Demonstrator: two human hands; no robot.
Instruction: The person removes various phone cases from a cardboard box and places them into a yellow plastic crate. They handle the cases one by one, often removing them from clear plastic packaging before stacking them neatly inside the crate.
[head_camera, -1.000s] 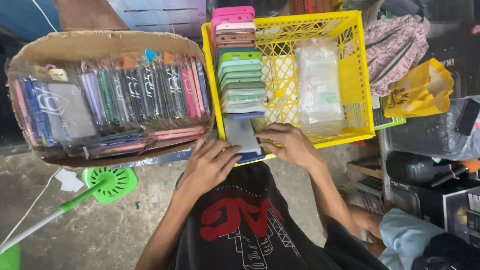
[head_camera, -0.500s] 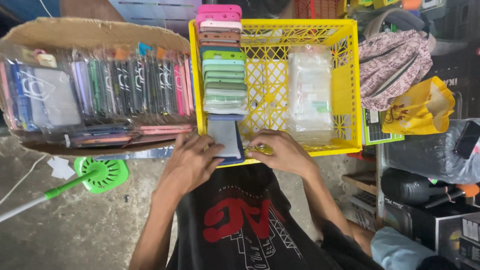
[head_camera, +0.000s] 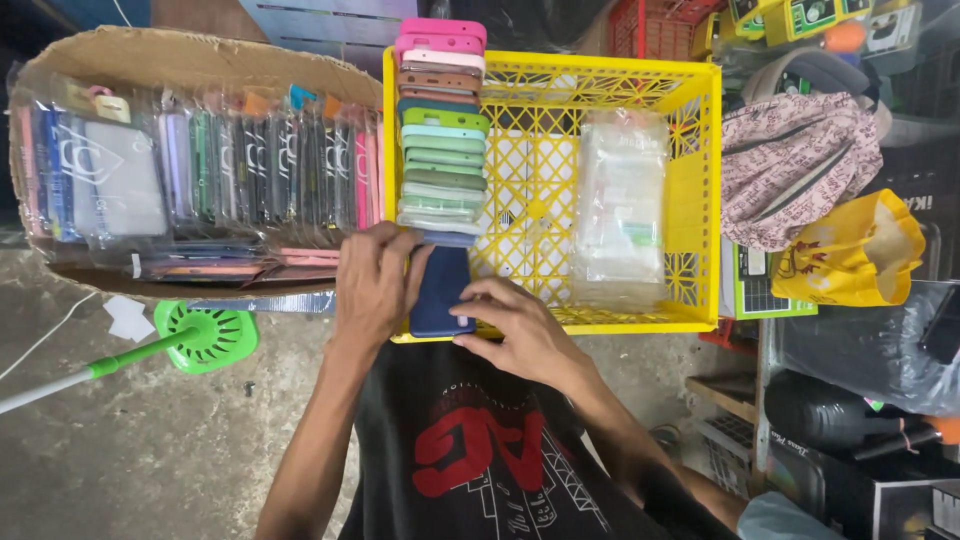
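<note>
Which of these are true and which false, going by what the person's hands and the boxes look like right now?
1. Both hands touch a dark blue phone case. True: the left hand grips its left edge and the right hand presses its lower end.
2. The crate is red. False: it is yellow.
3. A row of coloured cases stands along the crate's left side. True.
4. The cardboard box holds loose fruit. False: it holds phone cases in clear wrappers.
5. A stack of clear packets lies inside the crate. True.
6. The green-headed tool rests in the crate. False: it lies on the floor.
</note>
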